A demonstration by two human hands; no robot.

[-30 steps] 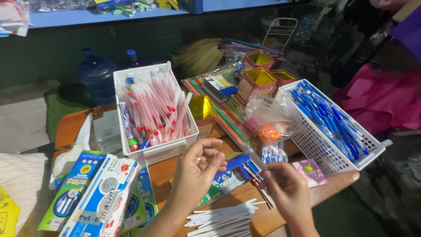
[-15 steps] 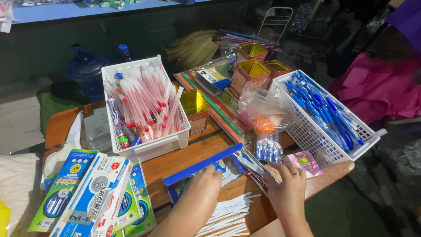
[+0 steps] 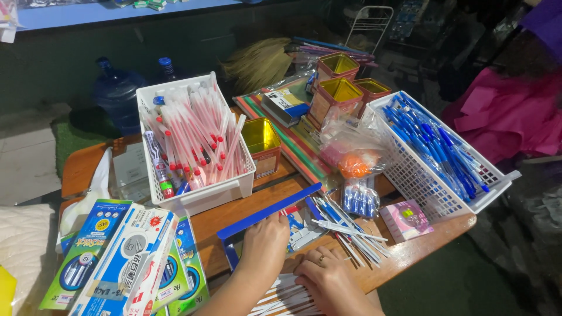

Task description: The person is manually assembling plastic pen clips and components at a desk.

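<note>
My left hand (image 3: 264, 247) rests palm down on an open blue box (image 3: 266, 212) on the wooden table (image 3: 234, 213). My right hand (image 3: 329, 280), with a ring on one finger, lies flat beside it over a pile of white pens (image 3: 285, 298) at the table's front edge. Neither hand grips anything that I can see. Loose blue and white pens (image 3: 345, 225) lie just right of my left hand. A white basket of red-capped pens (image 3: 193, 143) stands behind my left hand.
A white basket of blue pens (image 3: 436, 152) sits at the right. Pen boxes (image 3: 126, 257) are stacked at the left front. Yellow-lined tins (image 3: 342, 88), a plastic bag with an orange thing (image 3: 354, 155), a small pink box (image 3: 407, 219) and water bottles (image 3: 117, 93) are around.
Both hands have come down from mid-air onto the table. The left now lies on the blue box, the right on the white pens. The view has tilted lower.
</note>
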